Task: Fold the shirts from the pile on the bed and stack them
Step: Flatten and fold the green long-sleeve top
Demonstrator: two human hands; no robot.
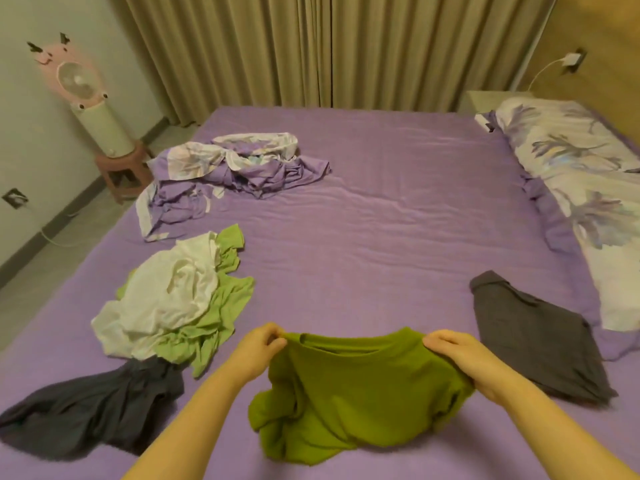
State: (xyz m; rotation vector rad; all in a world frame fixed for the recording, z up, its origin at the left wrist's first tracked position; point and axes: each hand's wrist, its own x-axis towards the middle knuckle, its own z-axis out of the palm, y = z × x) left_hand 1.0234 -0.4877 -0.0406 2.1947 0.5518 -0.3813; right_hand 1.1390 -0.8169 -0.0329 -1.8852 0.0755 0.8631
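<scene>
Pinching the olive shirt at its shoulders, my left hand and right hand extend forward, hem sagging between.

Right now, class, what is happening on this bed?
A person holds an olive-green cotton T-shirt up by its shoulders, left hand and right hand each pinching one side, its hem bunched on the purple bedsheet. An unfolded pile of white and light-green shirts waits to the left; a folded dark grey shirt lies to the right.

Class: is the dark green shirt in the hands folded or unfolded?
Unfolded: both hands, left and right, hold the green shirt by its shoulders, body hanging crumpled.
</scene>
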